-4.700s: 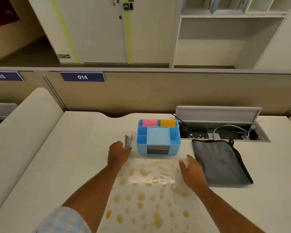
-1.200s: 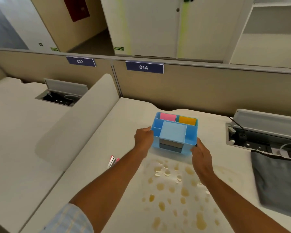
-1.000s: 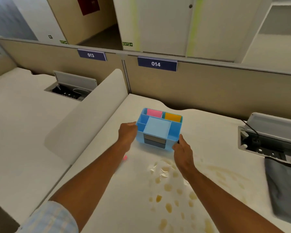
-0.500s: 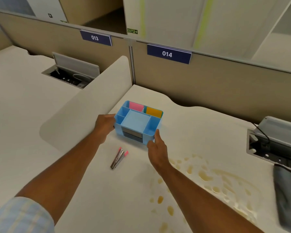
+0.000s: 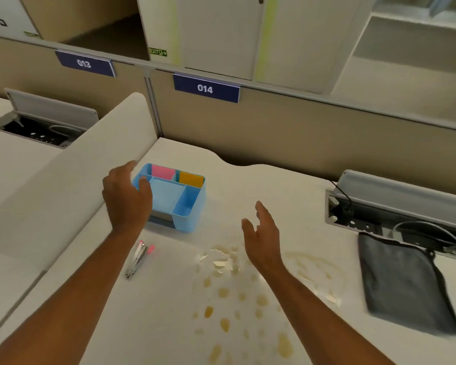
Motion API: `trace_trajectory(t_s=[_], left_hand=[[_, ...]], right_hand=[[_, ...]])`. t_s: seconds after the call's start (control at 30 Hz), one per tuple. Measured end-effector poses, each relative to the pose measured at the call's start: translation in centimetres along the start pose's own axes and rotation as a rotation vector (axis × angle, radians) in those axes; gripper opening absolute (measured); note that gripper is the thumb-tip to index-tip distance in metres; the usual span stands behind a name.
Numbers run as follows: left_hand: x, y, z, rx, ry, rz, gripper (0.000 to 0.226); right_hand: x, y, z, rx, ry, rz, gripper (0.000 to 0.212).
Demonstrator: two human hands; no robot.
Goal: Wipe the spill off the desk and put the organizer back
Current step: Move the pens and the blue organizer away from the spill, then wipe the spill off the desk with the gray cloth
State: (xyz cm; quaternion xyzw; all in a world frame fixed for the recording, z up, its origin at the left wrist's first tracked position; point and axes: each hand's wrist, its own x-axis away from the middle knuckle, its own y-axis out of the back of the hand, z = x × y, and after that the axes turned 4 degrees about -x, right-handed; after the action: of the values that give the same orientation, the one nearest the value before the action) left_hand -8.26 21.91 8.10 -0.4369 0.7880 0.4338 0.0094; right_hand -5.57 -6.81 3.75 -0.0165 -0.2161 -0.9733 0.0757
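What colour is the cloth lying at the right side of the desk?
Dark grey, seen in the head view: the cloth.

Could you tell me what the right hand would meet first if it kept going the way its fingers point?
Probably bare desk, then the partition wall; the right hand points past the organizer, though depth is unclear.

Two dark blue plates on the partition read "013" [image 5: 84, 64] and "014" [image 5: 205, 88], and a green "EXIT" sign [image 5: 157, 52] sits low on the cabinet behind.

Pale desk, bright organizer, brown spill.
The organizer [image 5: 181, 198] is light blue with pink and orange pads inside; amber-brown drops [image 5: 229, 299] speckle the cream desk [image 5: 116, 325]; the folded cloth [image 5: 403, 283] is dark grey; the pens [image 5: 138, 258] have pink caps.
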Motion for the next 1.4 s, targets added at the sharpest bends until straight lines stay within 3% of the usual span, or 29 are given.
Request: trace_trajectory(t_s=[0.1, 0.27, 0.4, 0.47, 0.63, 0.77, 0.97, 1.1, 1.23, 1.27, 1.33, 1.4], left_hand=[[3.6, -1.6, -5.0, 0.14, -0.158, 0.047, 0.04], [10.2, -3.8, -11.8, 0.298, -0.284, 0.303, 0.028], [15.3, -7.0, -15.0, 0.284, -0.248, 0.513, 0.032], [17.9, -8.4, -16.7, 0.311, -0.212, 0.615, 0.032], [24.4, -11.5, -20.6, 0.283, -0.114, 0.859, 0.034], [28.3, -13.3, -23.9, 0.249, -0.041, 1.05, 0.041], [32.4, -14.2, -28.4, 0.205, -0.03, 1.226, 0.046], [35.2, -13.0, -29.5, 0.367, 0.173, 1.277, 0.033], [37.6, -10.7, -27.2, 0.378, 0.141, 1.264, 0.023], [38.0, -10.1, -26.4, 0.37, 0.132, 1.274, 0.013], [38.5, -8.9, -24.7, 0.34, 0.133, 1.309, 0.015], [38.9, -8.3, -23.5, 0.327, 0.155, 1.304, 0.016]], right_hand=[[0.9, 7.6, -3.2, 0.136, 0.02, -0.151, 0.061], [2.3, 17.3, -8.6, 0.292, -0.117, -0.316, 0.061], [4.0, 22.8, -12.7, 0.446, -0.3, -0.305, 0.042], [5.8, 24.3, -14.7, 0.556, -0.34, -0.304, 0.043], [10.8, 25.8, -18.9, 0.734, -0.312, -0.297, 0.044], [11.7, 26.3, -19.7, 0.831, -0.235, -0.283, 0.015], [12.4, 27.6, -17.9, 0.759, -0.2, -0.363, 0.015], [15.3, 27.6, -15.9, 0.816, -0.203, -0.25, 0.02], [19.6, 26.1, -14.0, 0.761, -0.166, -0.146, 0.021], [20.6, 25.7, -13.8, 0.716, -0.154, -0.101, 0.023], [21.8, 25.5, -13.6, 0.549, -0.15, -0.056, 0.029], [21.5, 25.8, -13.9, 0.362, -0.176, -0.141, 0.036]])
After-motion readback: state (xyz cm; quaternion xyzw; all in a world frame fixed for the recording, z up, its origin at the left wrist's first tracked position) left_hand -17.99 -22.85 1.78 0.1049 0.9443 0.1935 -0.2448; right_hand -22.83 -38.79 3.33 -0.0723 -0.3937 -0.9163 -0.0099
